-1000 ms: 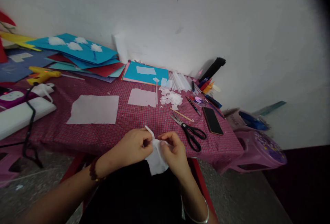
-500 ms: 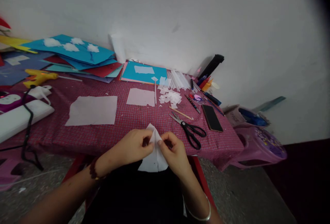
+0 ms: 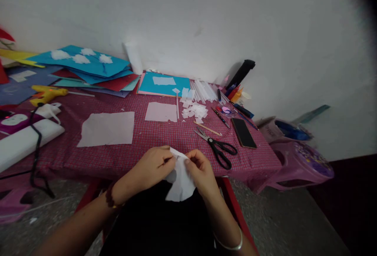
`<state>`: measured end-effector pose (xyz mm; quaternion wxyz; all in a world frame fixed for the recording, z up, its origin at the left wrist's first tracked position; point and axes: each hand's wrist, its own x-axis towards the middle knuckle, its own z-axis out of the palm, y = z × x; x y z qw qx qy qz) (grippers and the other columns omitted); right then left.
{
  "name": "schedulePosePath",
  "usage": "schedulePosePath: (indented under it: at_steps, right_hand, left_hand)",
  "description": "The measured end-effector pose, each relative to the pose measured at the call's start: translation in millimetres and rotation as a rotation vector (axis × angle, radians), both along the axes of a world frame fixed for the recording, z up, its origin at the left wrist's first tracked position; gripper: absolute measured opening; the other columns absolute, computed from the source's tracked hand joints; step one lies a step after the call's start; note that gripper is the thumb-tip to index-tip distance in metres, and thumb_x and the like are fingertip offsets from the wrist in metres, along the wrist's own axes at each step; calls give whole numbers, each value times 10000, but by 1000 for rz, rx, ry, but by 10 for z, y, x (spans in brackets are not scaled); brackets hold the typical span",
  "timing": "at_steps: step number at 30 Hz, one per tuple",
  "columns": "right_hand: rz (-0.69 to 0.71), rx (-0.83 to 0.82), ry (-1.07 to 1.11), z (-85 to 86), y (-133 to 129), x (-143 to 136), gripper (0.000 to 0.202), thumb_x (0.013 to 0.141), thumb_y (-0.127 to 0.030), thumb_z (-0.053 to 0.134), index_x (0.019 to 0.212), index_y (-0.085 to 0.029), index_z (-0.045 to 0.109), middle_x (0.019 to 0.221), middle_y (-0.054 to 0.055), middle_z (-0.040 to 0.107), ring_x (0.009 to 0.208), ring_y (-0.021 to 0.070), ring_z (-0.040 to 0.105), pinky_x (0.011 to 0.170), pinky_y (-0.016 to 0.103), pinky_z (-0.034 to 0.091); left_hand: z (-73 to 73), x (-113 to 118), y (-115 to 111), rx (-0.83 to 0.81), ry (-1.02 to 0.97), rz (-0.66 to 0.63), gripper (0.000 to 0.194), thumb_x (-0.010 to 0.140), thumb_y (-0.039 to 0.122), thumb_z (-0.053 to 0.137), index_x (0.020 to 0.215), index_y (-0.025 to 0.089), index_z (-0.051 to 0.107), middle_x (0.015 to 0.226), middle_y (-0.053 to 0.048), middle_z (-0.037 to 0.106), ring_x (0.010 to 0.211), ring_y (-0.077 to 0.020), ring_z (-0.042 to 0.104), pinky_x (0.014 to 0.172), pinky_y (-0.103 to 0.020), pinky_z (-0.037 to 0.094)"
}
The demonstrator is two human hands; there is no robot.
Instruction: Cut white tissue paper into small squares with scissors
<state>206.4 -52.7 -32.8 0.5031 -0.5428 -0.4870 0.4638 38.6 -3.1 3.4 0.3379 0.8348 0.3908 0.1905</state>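
Observation:
A piece of thin white paper (image 3: 181, 183) hangs in front of my lap, pinched along its upper edge by both hands. My left hand (image 3: 157, 166) is closed on its upper left part, and my right hand (image 3: 202, 171) grips the right side. The top edge stretches between my fingers, while the lower part hangs down in loose folds. Fingertips behind the paper are hidden. Just right of my right hand lie black-handled scissors (image 3: 220, 148), blades pointing to the upper left. Beyond my hands on the table lie a large white sheet (image 3: 108, 129) and a smaller one (image 3: 161, 112).
The checked tablecloth (image 3: 147, 134) bears a pile of small paper pieces (image 3: 196, 111), a phone (image 3: 244, 132), white sticks (image 3: 203, 91) and a pencil (image 3: 220, 117). At left are a yellow glue gun (image 3: 47, 94), a power strip (image 3: 17, 121) and stacked coloured sheets (image 3: 97, 71). A pink stool (image 3: 294, 167) stands right.
The paper's pointed top has become a straighter edge held between my hands. My hands have moved slightly apart, and the lower part of the paper has swung a little right.

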Motion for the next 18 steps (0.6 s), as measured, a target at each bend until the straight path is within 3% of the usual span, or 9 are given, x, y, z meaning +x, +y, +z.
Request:
schedulePosePath:
  at_steps: [4, 7, 12, 18]
  right_hand:
    - [56, 110, -248, 70, -23, -30, 103, 783, -204, 567, 885, -218, 551, 811, 2, 600, 720, 147, 573, 654, 262, 464]
    - [-4, 165, -424, 82, -11, -15, 54, 819, -195, 534, 775, -210, 561, 733, -5, 580, 686, 147, 550, 640, 264, 433]
    - [-94, 149, -292, 59, 23, 12, 155, 834, -223, 507, 680, -206, 504, 608, -43, 470, 564, 120, 465, 534, 239, 361]
    - [-58, 149, -207, 85, -9, -69, 143, 821, -246, 521, 686, -199, 529, 625, -32, 500, 571, 118, 465, 534, 236, 366]
  left_hand:
    - [17, 8, -70, 130, 125, -52, 270, 849, 179, 428, 589, 164, 501, 681, -10, 527, 637, -131, 479, 610, -259, 352]
    - [25, 23, -106, 137, 155, -91, 259, 864, 190, 419, 639, 161, 543, 723, -17, 542, 666, -138, 499, 633, -266, 369]
    - [31, 26, -60, 135, 202, -86, 271, 860, 201, 421, 608, 162, 515, 687, -13, 532, 622, -134, 489, 603, -270, 348]
    - [-65, 52, -29, -25, 53, -20, 281, 927, 336, 408, 725, 174, 516, 667, 13, 576, 581, -124, 491, 545, -248, 324]
